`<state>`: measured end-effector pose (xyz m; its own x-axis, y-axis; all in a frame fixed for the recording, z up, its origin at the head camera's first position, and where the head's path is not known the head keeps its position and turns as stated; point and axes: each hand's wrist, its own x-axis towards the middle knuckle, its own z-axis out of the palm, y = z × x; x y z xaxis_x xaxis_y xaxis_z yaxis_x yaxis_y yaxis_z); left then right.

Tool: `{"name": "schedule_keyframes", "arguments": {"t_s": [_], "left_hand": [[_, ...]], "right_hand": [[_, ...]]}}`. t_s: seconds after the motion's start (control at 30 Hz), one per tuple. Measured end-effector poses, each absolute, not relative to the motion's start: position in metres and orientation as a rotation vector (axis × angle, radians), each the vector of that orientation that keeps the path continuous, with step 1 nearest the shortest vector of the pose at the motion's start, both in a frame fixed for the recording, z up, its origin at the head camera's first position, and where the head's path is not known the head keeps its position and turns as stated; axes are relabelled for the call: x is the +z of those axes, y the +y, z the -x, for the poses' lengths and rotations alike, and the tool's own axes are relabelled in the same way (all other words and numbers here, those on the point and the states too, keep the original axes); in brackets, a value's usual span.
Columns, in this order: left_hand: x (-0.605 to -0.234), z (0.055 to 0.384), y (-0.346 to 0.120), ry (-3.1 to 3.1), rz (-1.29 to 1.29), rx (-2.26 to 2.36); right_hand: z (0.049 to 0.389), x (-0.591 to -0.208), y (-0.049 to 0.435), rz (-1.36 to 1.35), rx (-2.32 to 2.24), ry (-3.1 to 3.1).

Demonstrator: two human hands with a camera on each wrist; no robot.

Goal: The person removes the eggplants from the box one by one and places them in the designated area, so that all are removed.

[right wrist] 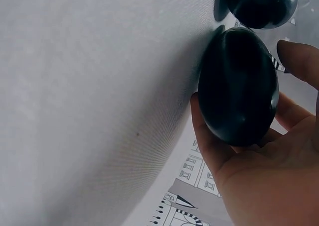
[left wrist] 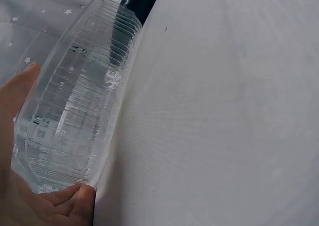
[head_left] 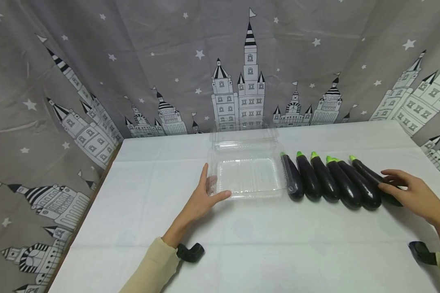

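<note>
A clear plastic container (head_left: 247,175) sits on the white table with its lid (head_left: 242,136) raised at the back. My left hand (head_left: 201,197) holds its left front corner. In the left wrist view the fingers curl at the container's lower edge, while the thumb (left wrist: 25,84) lies by the rim. To the right of the container is a row of several dark eggplants (head_left: 324,177) with green stem ends. My right hand (head_left: 414,193) has its fingers around the rounded end of the rightmost eggplant (right wrist: 238,86). A small gap shows beside the upper digit.
The leftmost eggplant (head_left: 292,177) lies against the container's right side. A grey curtain (head_left: 150,53) printed with castles and stars hangs behind and to the left of the table (head_left: 242,252). Black straps with a camera piece (head_left: 191,253) are on both wrists.
</note>
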<state>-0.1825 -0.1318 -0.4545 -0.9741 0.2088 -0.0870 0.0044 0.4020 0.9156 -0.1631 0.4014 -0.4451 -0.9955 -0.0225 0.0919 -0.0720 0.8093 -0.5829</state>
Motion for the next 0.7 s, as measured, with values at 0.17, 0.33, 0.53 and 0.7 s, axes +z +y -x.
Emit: {"name": "schedule_keyframes", "arguments": {"t_s": [0.17,0.33,0.53,0.7], "left_hand": [[-0.4546,0.183,-0.1316,2.455,-0.197,1.617],[-0.4542,0.1833,-0.1329,2.44,-0.204,1.614],[-0.4524,0.1828,-0.1338,2.399,-0.19,1.644],[-0.4512,0.183,-0.1329,2.417,-0.174,1.623]], "right_hand": [[0.1644,-0.448,0.4044,-0.094,0.933,-2.911],[0.1635,-0.4484,0.4062,-0.127,0.963,-2.889],[0.163,-0.4466,0.4044,-0.118,0.965,-2.909],[0.163,-0.4458,0.4052,-0.092,0.963,-2.935]]}}
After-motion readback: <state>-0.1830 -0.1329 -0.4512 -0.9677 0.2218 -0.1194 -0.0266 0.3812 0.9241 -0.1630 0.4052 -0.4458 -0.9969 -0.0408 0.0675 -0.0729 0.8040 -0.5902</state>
